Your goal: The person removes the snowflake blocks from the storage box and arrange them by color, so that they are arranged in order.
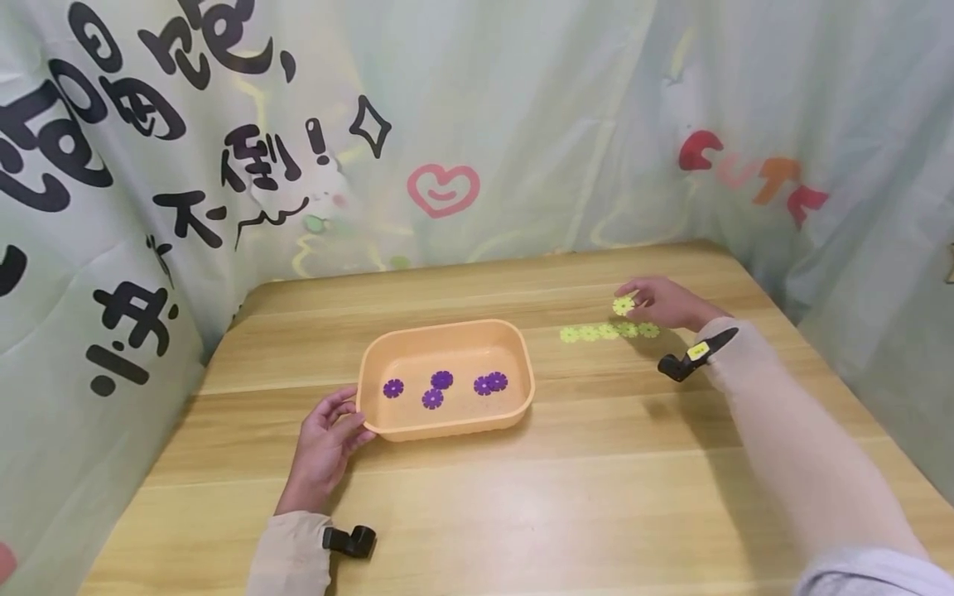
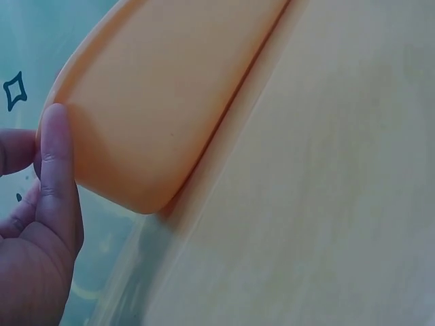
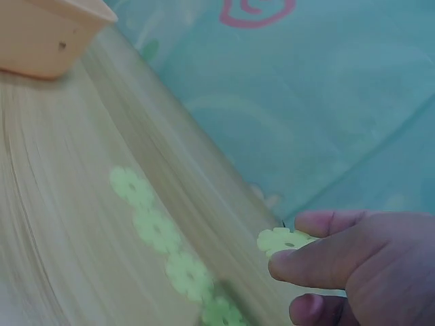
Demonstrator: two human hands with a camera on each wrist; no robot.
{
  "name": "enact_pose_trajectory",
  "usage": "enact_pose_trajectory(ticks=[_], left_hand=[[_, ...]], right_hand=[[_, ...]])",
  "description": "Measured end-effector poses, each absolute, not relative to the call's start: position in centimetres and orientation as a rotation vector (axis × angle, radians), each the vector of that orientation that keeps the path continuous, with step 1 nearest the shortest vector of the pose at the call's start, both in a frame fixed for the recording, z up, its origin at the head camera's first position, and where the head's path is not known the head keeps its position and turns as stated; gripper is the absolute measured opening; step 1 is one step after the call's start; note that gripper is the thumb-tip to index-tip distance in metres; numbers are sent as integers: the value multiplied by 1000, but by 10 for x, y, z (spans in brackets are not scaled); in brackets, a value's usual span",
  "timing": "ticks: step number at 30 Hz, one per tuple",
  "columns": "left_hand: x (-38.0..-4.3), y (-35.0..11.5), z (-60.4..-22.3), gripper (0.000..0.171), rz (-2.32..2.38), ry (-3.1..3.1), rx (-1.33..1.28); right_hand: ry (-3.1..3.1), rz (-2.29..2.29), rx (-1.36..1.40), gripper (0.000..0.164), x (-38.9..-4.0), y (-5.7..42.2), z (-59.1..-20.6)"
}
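With thumb and fingers, my left hand (image 1: 325,439) grips the left end of a light-orange plastic tray (image 1: 447,430). The left wrist view shows the thumb laid against the outer wall of the tray (image 2: 156,122). Several purple snowflake discs (image 1: 432,399) lie inside it, some overlapping. My right hand (image 1: 666,303) pinches a yellow-green snowflake disc (image 1: 623,306) between thumb and fingertip, raised over the table. Just below that hand, more yellow-green snowflake discs (image 1: 589,333) lie in a row; in the right wrist view the row of discs (image 3: 156,229) runs down toward the lower edge.
The wooden table (image 1: 477,513) carries the tray left of the row. A pale curtain (image 1: 551,124) with printed lettering and a pink heart hangs behind the table and along both sides. Each wrist wears a small black camera mount (image 1: 350,541).
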State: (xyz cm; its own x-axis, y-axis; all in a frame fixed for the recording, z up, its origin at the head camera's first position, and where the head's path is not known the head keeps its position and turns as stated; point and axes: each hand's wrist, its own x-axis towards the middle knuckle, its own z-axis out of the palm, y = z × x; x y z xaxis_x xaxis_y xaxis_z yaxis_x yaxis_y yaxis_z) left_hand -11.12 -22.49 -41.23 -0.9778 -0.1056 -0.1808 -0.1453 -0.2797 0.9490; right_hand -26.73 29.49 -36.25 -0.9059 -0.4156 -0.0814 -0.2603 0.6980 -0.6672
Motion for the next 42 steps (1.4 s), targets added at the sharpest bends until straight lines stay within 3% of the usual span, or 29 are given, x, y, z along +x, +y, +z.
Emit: enact_pose_trajectory(ticks=[24, 42], left_hand=[[-114, -219, -407, 44, 2446, 1892, -326], [-108, -227, -412, 41, 2462, 1880, -292]], right_hand=[[2839, -929, -475, 36, -247, 361, -391], [2847, -860, -438, 36, -250, 358, -398]])
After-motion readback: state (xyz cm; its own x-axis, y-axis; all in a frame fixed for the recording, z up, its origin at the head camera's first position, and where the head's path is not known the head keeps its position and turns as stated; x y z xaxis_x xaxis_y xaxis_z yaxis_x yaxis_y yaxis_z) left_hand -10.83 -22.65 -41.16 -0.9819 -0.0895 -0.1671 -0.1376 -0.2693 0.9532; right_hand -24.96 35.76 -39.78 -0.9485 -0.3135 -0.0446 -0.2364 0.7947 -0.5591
